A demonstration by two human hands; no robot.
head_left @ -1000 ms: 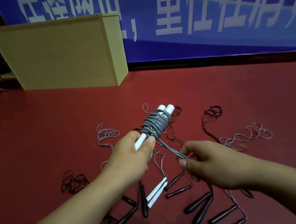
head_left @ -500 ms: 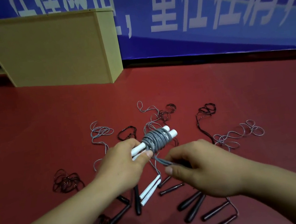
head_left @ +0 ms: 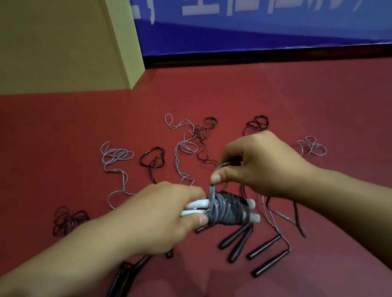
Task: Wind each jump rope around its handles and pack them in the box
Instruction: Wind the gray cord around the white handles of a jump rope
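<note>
My left hand [head_left: 164, 216] grips a pair of white handles [head_left: 251, 210] held side by side, with grey rope wound thickly around their middle [head_left: 227, 211]. Just above the bundle, my right hand [head_left: 261, 164] pinches the loose end of the grey rope [head_left: 213, 191], which runs down to the coil. The tan cardboard box [head_left: 46, 41] stands on the floor at the back left; its inside is hidden.
Several unwound jump ropes lie on the red floor below my hands: black handles [head_left: 236, 240] in front, more black handles [head_left: 119, 287] at the lower left, grey cord [head_left: 115, 158] and black cord [head_left: 154, 158] tangles behind. A blue banner [head_left: 270, 5] covers the back wall.
My right hand has carried the rope end from below the bundle up over it, adding another turn. The bundle has dropped lower and nearer to me, and my view has tipped down.
</note>
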